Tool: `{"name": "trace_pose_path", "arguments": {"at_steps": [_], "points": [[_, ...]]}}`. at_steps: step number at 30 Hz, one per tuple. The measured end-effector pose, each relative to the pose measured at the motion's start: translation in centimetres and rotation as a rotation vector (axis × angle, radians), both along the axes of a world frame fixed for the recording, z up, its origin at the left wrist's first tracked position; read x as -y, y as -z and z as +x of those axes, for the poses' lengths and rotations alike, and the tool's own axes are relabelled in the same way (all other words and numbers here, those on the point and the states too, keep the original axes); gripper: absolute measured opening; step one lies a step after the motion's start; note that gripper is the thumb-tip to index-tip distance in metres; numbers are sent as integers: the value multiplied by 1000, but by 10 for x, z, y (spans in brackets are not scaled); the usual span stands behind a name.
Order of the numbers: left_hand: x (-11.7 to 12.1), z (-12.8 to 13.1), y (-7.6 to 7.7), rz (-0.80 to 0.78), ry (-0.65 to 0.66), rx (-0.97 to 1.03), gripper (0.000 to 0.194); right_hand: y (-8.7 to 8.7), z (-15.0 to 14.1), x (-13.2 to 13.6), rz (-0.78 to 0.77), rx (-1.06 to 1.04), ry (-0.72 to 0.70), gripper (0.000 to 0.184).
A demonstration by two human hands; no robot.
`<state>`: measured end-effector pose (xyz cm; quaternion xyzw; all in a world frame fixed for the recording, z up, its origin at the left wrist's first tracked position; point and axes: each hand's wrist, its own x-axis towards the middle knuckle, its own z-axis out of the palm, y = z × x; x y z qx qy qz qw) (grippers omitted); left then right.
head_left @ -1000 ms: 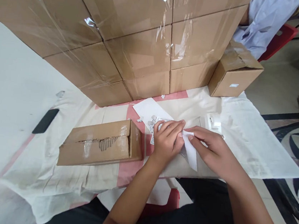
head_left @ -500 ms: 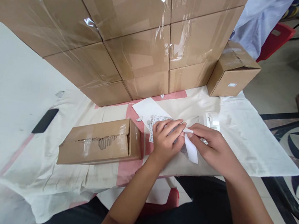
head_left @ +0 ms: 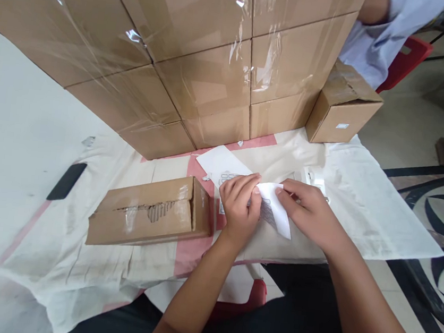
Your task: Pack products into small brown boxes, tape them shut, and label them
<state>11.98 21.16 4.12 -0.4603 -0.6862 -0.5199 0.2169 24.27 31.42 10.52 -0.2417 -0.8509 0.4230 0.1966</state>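
A white sheet of paper (head_left: 222, 162) printed with small outlined shapes lies on the cloth. My left hand (head_left: 242, 203) rests over it with the fingers curled, gripping a folded-up part of the paper. Opposite, my right hand (head_left: 307, 211) pinches the edge of that raised white flap (head_left: 279, 210) between thumb and forefinger. The flap's tip hangs down between the hands, its printed side partly showing. Much of the sheet is covered by my left hand. Just beyond my right hand sits a small white object (head_left: 316, 178), partly hidden, whose kind I cannot make out.
A torn-topped cardboard box (head_left: 148, 211) lies left of my hands, with a black phone-like slab (head_left: 67, 181) further left. Taped cartons (head_left: 215, 85) form a wall behind. Another box (head_left: 345, 105) stands at the back right, near a person's pale blue clothing (head_left: 373, 50) and a red chair (head_left: 408, 59).
My hands have drawn slightly apart, the left shifting left. More of the white flap now shows between them. At the upper right, part of a person's arm has come into view.
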Motion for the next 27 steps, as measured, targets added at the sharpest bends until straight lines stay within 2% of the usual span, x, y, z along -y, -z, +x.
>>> {"name": "trace_pose_path", "arguments": {"at_steps": [5,7,9,11,12,14,17,19,23,27], "points": [[4,-2,-2,116,25,32,26,8,-18,-12,48,34,67,36],[4,-2,-2,157,37,86,23,13,-28,-16,93,19,128,30],[4,-3,-1,181,43,137,18,16,-36,-18,186,-83,226,19],[3,-3,0,195,42,158,15,15,-42,-17,274,-231,313,23],[2,-4,1,200,40,160,14,13,-44,-15,268,-277,324,24],[2,-5,3,203,40,155,13,6,-44,-11,81,-247,246,27],[3,-7,4,182,43,121,13,1,-42,-6,-404,-49,31,39],[3,-7,4,162,38,96,14,2,-39,-7,-601,-1,-35,32],[3,-7,4,136,15,55,16,8,-33,-14,-730,-59,-37,18],[2,-7,5,126,10,-17,18,9,-26,-18,-804,-26,-63,28]]}}
